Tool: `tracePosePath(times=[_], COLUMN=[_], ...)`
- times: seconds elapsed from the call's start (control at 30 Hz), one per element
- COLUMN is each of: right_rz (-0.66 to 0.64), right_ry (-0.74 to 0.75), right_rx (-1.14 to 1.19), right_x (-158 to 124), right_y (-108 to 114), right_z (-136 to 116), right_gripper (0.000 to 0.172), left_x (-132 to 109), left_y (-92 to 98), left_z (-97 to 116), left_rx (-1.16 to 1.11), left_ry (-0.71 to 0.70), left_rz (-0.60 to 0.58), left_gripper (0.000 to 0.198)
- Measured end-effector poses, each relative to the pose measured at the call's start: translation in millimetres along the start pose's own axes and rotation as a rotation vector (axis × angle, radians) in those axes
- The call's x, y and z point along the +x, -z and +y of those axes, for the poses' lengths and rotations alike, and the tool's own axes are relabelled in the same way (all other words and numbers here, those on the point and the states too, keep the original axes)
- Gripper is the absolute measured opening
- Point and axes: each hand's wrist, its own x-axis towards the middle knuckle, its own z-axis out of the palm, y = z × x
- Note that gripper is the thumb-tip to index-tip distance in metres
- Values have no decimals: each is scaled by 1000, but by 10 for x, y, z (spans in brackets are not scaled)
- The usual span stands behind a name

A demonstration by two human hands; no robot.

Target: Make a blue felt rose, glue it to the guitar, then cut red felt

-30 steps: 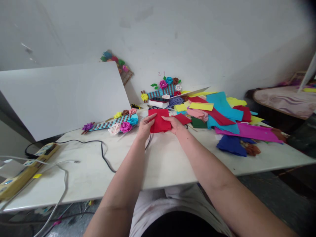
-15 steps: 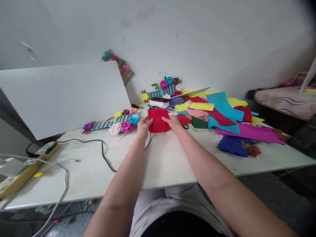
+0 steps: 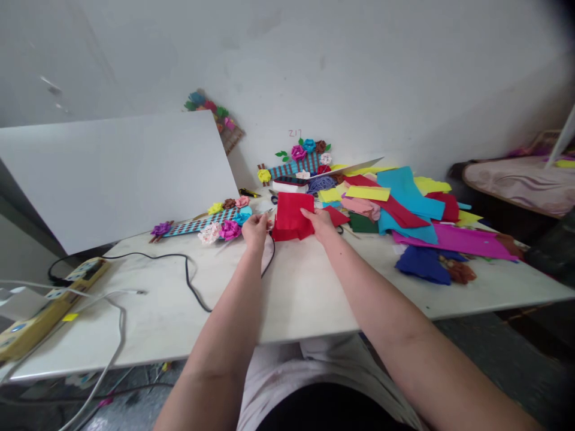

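Note:
A folded red crepe paper piece [image 3: 293, 215] is held up over the table by my right hand [image 3: 320, 222], thumb in front at its right edge. My left hand [image 3: 255, 230] is apart from the paper, just left of it. Its fingers are pinched together, and whatever is between them is too small to make out. Beside that hand lies a woven blue-and-brown strip [image 3: 202, 221] trimmed with paper flowers [image 3: 230, 230]. Another red piece [image 3: 336, 216] lies behind my right hand. Part of a pair of scissors [image 3: 274, 197] shows behind the held paper.
Coloured paper sheets [image 3: 411, 200] are heaped on the right. A white board [image 3: 121, 179] leans at the back left. A power strip [image 3: 54, 308] and cables lie on the left, with a black cord [image 3: 187, 275] crossing the table [image 3: 305, 299]. A yellow cutter [image 3: 248, 193] lies behind.
My left hand has let go of the red paper's left edge and moved slightly left, its fingers now pinched. The paper, in my right hand, has shifted a little to the right.

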Motion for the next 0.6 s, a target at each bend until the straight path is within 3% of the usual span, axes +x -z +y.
tracePosePath(times=[0.1,0.17,0.6], right_rz=[40,53,57], right_ry=[-22,-30,-73], right_rx=[92,140,277], right_x=[20,30,75], right_y=[34,56,115], right_z=[-3,4,49], right_gripper=[12,13,15], left_x=[20,20,-111], left_y=[60,82,-41], left_z=[-5,-15,-139], left_rx=[346,454,804], left_ry=[-125,-196,-576], left_rz=[161,184,-89], left_gripper=[20,20,17])
